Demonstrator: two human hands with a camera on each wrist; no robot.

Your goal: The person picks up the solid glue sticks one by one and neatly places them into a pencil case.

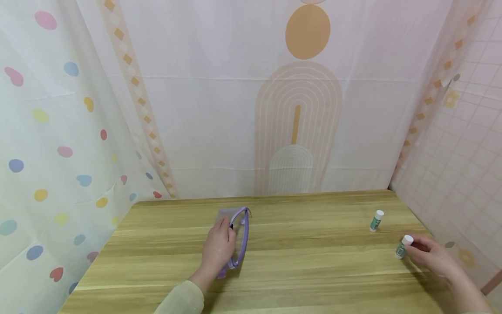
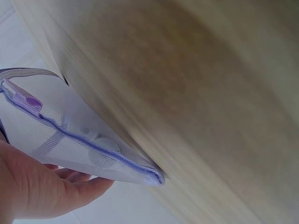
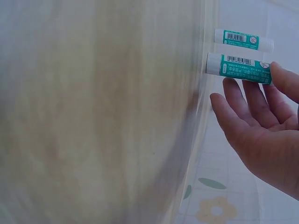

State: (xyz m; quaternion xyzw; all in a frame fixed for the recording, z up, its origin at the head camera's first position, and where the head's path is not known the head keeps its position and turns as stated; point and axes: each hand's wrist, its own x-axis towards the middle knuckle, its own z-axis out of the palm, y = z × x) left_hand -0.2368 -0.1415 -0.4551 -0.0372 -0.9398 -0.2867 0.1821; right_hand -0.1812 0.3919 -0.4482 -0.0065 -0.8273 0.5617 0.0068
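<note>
My left hand (image 1: 219, 244) grips a see-through mesh pencil pouch (image 1: 245, 240) with purple trim, on the left-centre of the table. In the left wrist view, the fingers lie behind the pouch (image 2: 93, 140), and pale shapes show dimly through the mesh. At the right side, my right hand (image 1: 433, 257) pinches the white-capped end of an upright glue stick (image 1: 401, 250) with a green label. The right wrist view shows the thumb and fingertips on this glue stick (image 3: 245, 67). A second, matching glue stick (image 1: 375, 221) stands upright a little farther back, apart from the hand.
The wood-grain table (image 1: 313, 279) runs back to a patterned curtain (image 1: 211, 131). A dotted curtain (image 1: 51, 144) hangs along the left side. On the right, a grid-patterned curtain (image 1: 462, 165) comes down close beside my right hand.
</note>
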